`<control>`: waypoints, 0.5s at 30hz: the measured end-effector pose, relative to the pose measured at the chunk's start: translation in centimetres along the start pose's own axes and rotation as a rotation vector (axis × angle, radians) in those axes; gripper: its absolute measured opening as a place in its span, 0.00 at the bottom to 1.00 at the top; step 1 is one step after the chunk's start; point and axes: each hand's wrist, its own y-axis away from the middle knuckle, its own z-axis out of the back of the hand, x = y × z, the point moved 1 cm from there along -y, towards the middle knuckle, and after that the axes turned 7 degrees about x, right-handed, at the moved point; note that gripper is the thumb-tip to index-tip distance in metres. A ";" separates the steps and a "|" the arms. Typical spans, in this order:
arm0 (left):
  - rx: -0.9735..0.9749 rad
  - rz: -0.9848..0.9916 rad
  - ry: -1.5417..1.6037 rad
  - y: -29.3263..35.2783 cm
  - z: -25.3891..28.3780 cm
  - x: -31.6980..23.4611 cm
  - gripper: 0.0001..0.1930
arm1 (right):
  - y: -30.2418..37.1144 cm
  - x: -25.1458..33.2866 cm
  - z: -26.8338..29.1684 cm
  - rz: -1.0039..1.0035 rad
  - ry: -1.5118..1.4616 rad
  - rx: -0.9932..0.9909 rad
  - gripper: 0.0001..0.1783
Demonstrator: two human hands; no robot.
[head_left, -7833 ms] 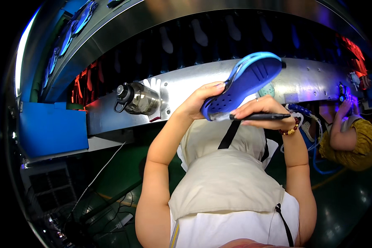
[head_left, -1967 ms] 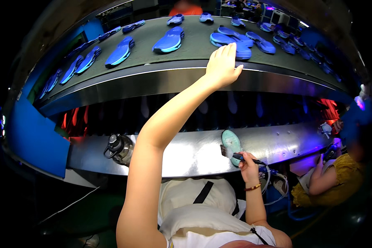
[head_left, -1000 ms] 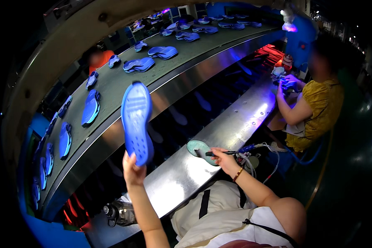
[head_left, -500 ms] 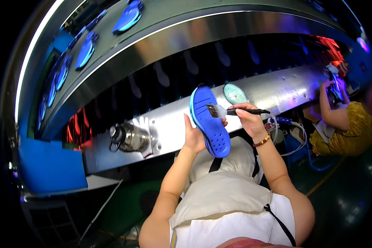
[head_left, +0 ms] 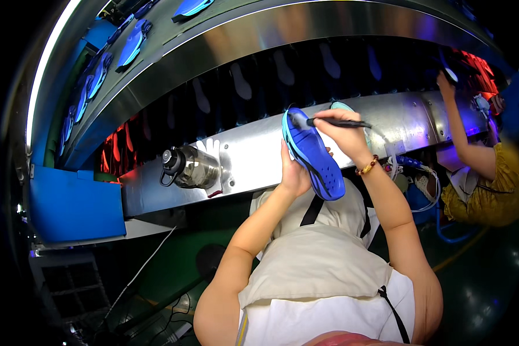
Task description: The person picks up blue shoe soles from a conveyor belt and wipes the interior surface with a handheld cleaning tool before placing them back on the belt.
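Observation:
My left hand (head_left: 296, 173) grips a blue shoe sole (head_left: 322, 162) by its side, with the thumb along the light-blue edge and some fingers hidden behind. The sole is tilted, its inner face with grooves and small holes toward me. My right hand (head_left: 346, 136) is closed round the black handle of a brush (head_left: 349, 122). The brush's bristles touch the far end of the sole. Behind my right hand, a pale green sole-shaped piece (head_left: 342, 106) is partly hidden on the metal ledge (head_left: 254, 151).
A clear bottle with a dark lid (head_left: 191, 167) stands on the ledge beside a white glove (head_left: 212, 149). Blue soles (head_left: 134, 45) lie on the upper conveyor (head_left: 179, 38). Past the ledge, soles (head_left: 241, 82) hang in a dark recess. A co-worker in yellow (head_left: 496, 190) sits at the right.
The sole and both hands have shifted right and slightly up in the picture. The brush has moved from the grooved middle to the sole's far end. The co-worker's arm has risen.

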 end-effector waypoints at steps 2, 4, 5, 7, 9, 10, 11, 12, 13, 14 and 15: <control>-0.140 -0.039 0.016 -0.3 -0.9 -0.2 0.41 | 0.9 0.1 -1.3 0.162 0.214 0.029 0.10; -0.149 -0.041 -0.019 -0.2 -1.0 -1.3 0.38 | 2.0 0.2 -1.8 0.374 0.407 0.042 0.11; -0.144 -0.096 -0.031 -0.3 -0.6 -1.9 0.37 | 2.7 0.4 -1.8 0.389 0.439 0.086 0.10; -0.092 -0.089 -0.022 0.1 0.9 -3.2 0.39 | 4.5 0.3 -1.6 0.374 0.468 0.214 0.09; -0.059 -0.081 -0.037 0.8 1.5 -4.0 0.42 | 6.1 0.1 -0.6 0.286 0.482 0.415 0.09; -0.044 -0.061 -0.040 1.1 1.4 -4.2 0.44 | 6.6 0.3 0.0 0.225 0.445 0.525 0.09; -0.047 -0.040 -0.021 1.4 1.1 -4.2 0.45 | 6.6 0.8 0.6 0.130 0.355 0.554 0.08; -0.046 -0.009 0.004 1.5 0.2 -4.0 0.46 | 6.5 1.2 1.2 0.029 0.269 0.574 0.08; -0.044 0.022 0.029 1.6 -0.5 -3.7 0.47 | 6.1 1.2 1.6 0.039 0.208 0.507 0.09; 0.014 0.044 0.041 1.6 -1.0 -3.3 0.48 | 5.6 1.5 2.0 0.057 0.140 0.392 0.08; 0.076 0.066 0.053 1.6 -1.6 -3.0 0.49 | 4.3 2.3 1.8 0.118 0.070 0.204 0.08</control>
